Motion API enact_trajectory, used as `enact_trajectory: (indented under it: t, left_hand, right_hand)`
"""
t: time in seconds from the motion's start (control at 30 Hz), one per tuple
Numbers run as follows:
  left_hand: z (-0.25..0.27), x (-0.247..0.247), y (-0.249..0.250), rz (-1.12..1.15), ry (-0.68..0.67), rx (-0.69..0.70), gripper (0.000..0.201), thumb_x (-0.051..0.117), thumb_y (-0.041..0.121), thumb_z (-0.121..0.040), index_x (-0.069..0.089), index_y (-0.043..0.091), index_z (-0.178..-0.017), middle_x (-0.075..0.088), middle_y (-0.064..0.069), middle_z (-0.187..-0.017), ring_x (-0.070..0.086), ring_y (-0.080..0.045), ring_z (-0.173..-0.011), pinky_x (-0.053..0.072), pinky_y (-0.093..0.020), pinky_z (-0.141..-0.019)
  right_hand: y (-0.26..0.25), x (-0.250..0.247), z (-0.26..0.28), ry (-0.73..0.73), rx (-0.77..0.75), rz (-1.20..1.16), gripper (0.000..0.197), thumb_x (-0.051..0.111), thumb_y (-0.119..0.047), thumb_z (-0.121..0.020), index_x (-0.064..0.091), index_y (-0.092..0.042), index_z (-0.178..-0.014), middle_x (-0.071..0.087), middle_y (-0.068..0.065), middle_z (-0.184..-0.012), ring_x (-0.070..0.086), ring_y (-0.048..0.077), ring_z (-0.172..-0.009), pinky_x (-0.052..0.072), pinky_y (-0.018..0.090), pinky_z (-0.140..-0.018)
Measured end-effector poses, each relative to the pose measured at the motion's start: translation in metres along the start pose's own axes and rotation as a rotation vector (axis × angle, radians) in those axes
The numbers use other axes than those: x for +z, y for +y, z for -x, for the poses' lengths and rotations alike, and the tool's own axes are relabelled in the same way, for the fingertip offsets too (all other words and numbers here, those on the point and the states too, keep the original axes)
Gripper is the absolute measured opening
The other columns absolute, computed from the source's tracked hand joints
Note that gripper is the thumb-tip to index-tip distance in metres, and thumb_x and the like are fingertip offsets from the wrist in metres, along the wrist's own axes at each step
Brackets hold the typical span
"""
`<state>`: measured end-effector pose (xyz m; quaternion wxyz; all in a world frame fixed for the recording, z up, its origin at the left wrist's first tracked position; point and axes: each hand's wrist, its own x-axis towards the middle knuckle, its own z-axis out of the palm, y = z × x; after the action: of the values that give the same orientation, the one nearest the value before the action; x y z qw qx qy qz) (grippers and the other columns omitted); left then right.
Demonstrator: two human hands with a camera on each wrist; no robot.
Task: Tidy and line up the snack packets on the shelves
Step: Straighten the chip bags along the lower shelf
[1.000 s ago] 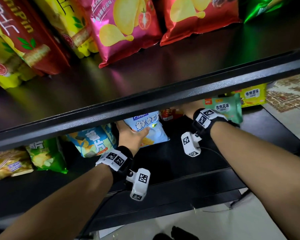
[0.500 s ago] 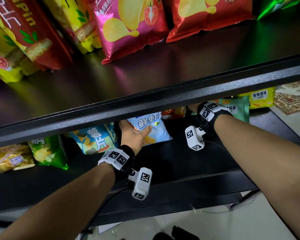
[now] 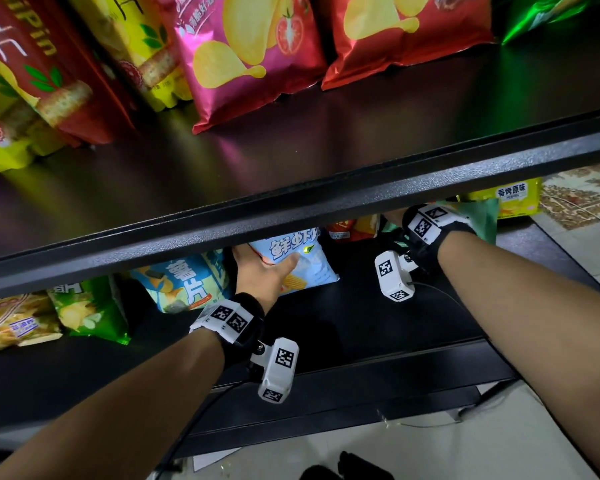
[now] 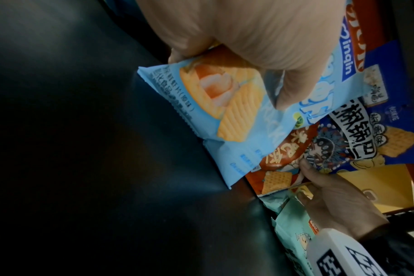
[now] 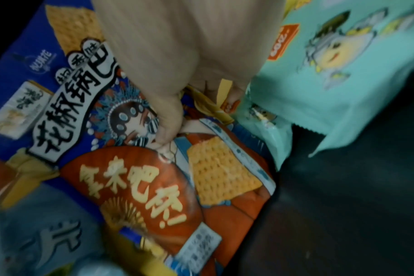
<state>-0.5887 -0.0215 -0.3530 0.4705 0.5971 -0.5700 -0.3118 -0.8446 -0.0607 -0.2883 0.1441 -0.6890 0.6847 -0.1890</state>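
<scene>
Glossy black shelf (image 3: 378, 317): left hand (image 3: 262, 275) grips crinkly pale-blue packet (image 3: 300, 263), right hand (image 5: 168, 61) pinches blue-orange packet (image 5: 154, 186)

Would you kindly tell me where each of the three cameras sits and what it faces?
Head: worn on the head, looking down at both shelves; both forearms and the left hand show.
Left wrist: along the left hand's thumb onto the light blue packet; the right hand shows too.
Right wrist: along the right hand onto the blue-and-orange packet.
Shared: both wrist views show the blue-and-orange packet.
</scene>
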Motion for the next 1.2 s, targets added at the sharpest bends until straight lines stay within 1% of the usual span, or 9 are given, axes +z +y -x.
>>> enact_trajectory:
  t: [0.1, 0.23, 0.33, 0.43, 0.6, 0.8, 1.0, 1.1, 1.2]
  left_hand:
    - [-0.001, 0.004, -0.001, 0.02, -0.006, 0.011, 0.06, 0.085, 0.018, -0.079, 0.038, 0.041, -0.107, 0.056, -0.009, -0.127, 0.059, -0.025, -0.119, 0.053, -0.034, -0.099]
    - [-0.001, 0.014, 0.003, 0.036, -0.007, 0.01, 0.059, 0.085, 0.018, -0.079, 0.037, 0.039, -0.108, 0.056, -0.011, -0.129, 0.058, -0.025, -0.119, 0.046, -0.048, -0.107]
    - [-0.003, 0.017, 0.004, 0.046, -0.033, -0.036, 0.059, 0.088, 0.022, -0.075, 0.039, 0.038, -0.105, 0.059, -0.009, -0.127, 0.061, -0.025, -0.115, 0.052, -0.049, -0.101]
    - [-0.004, 0.017, 0.002, 0.05, -0.05, -0.096, 0.076, 0.095, 0.028, -0.065, 0.041, 0.022, -0.119, 0.061, -0.01, -0.126, 0.064, -0.027, -0.113, 0.057, -0.048, -0.092]
    - [0.003, 0.023, 0.003, 0.182, -0.05, -0.088, 0.083, 0.091, -0.001, -0.065, 0.035, 0.041, -0.11, 0.06, -0.011, -0.13, 0.064, -0.031, -0.117, 0.056, -0.056, -0.092]
    - [-0.003, 0.014, -0.001, 0.163, -0.076, -0.049, 0.078, 0.088, -0.004, -0.068, 0.037, 0.043, -0.102, 0.061, -0.014, -0.123, 0.069, -0.02, -0.093, 0.055, -0.019, -0.051]
    - [-0.01, 0.011, -0.006, 0.058, -0.105, -0.111, 0.075, 0.094, 0.011, -0.064, 0.041, 0.02, -0.117, 0.067, -0.007, -0.116, 0.07, -0.025, -0.101, 0.062, -0.033, -0.071]
    - [-0.01, 0.014, -0.007, 0.078, -0.096, -0.107, 0.073, 0.094, 0.01, -0.064, 0.04, 0.028, -0.111, 0.066, -0.002, -0.114, 0.068, -0.018, -0.103, 0.06, -0.024, -0.071]
    - [-0.006, 0.014, -0.004, 0.036, -0.077, -0.078, 0.08, 0.095, 0.014, -0.064, 0.038, 0.023, -0.119, 0.064, -0.007, -0.123, 0.065, -0.024, -0.11, 0.056, -0.039, -0.092]
  right_hand:
    - [0.007, -0.006, 0.002, 0.032, 0.031, -0.081, 0.025, 0.045, -0.023, -0.102, 0.046, -0.023, -0.077, 0.057, 0.007, -0.098, 0.052, 0.025, -0.097, 0.042, 0.029, -0.082]
    - [0.015, 0.001, 0.01, -0.015, 0.14, -0.083, 0.043, 0.039, -0.038, -0.098, 0.052, -0.012, -0.129, 0.051, 0.018, -0.139, 0.045, 0.034, -0.131, 0.034, 0.047, -0.111]
    - [0.037, 0.014, 0.029, 0.394, 0.346, -0.22, 0.056, 0.044, -0.049, -0.079, 0.053, -0.01, -0.118, 0.051, 0.017, -0.134, 0.043, 0.036, -0.13, 0.032, 0.051, -0.112]
    - [0.062, 0.024, 0.059, 0.654, 0.569, -0.211, 0.104, 0.075, -0.057, -0.069, 0.029, -0.002, -0.145, 0.024, 0.019, -0.157, 0.018, 0.036, -0.146, 0.018, 0.055, -0.116]
    - [0.078, 0.037, 0.074, 0.407, 0.785, -0.174, 0.143, 0.082, -0.067, -0.056, -0.003, -0.007, -0.154, 0.017, 0.022, -0.158, 0.021, 0.039, -0.144, 0.022, 0.056, -0.112]
    - [0.076, 0.046, 0.055, 0.394, 0.64, -0.238, 0.122, 0.09, -0.036, -0.061, 0.013, -0.006, -0.151, 0.041, 0.015, -0.146, 0.035, 0.033, -0.137, 0.029, 0.053, -0.107]
    - [0.104, 0.036, 0.038, 0.38, 0.507, -0.294, 0.088, 0.083, -0.011, -0.071, 0.032, -0.013, -0.143, 0.045, 0.013, -0.142, 0.037, 0.034, -0.136, 0.027, 0.057, -0.11]
    - [0.108, 0.031, 0.034, 0.331, 0.485, -0.232, 0.081, 0.079, -0.012, -0.077, 0.032, -0.012, -0.142, 0.044, 0.016, -0.142, 0.035, 0.036, -0.136, 0.027, 0.059, -0.11]
    - [0.102, 0.03, 0.035, 0.31, 0.513, -0.217, 0.088, 0.078, -0.012, -0.075, 0.027, -0.008, -0.146, 0.039, 0.017, -0.146, 0.029, 0.036, -0.14, 0.028, 0.061, -0.11]
